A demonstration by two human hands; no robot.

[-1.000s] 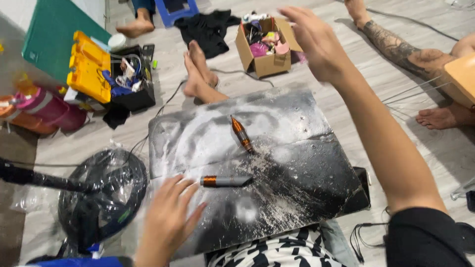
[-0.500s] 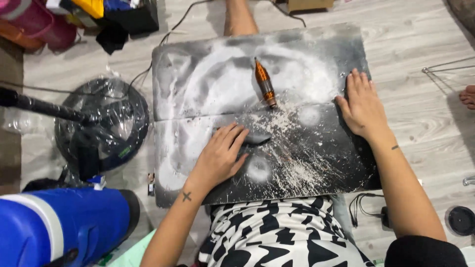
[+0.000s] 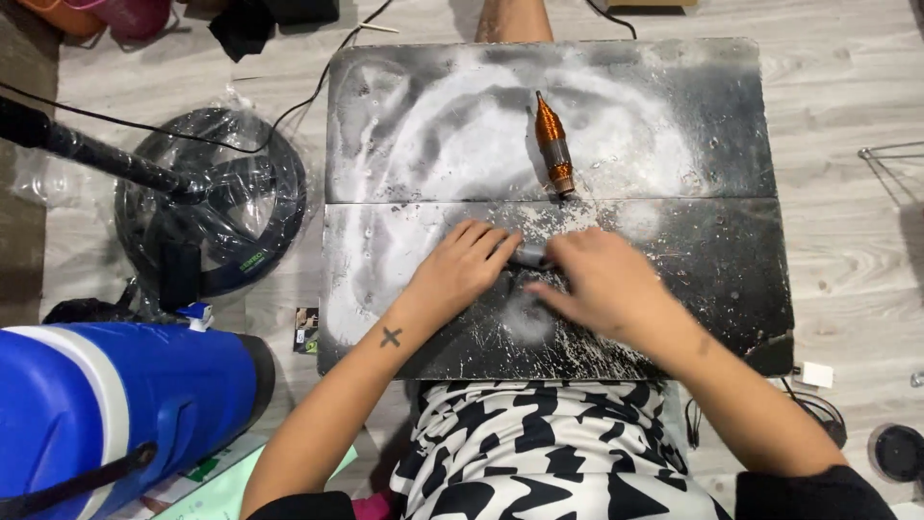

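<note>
Where the dusty black board point(image 3: 674, 125) lies flat on the wood floor point(image 3: 847, 87), left hand point(image 3: 462, 270) and right hand point(image 3: 602, 279) together near the board's middle, both closed on a small grey cylinder point(image 3: 529, 256) just showing between them; copper-coloured tool point(image 3: 553, 144) just above, lying apart; blue container point(image 3: 106, 404) and plastic-wrapped fan base point(image 3: 207, 217) off the left edge

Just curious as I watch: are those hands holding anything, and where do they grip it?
Both the left hand and right hand close on a small grey cylinder, one at each end.
</note>
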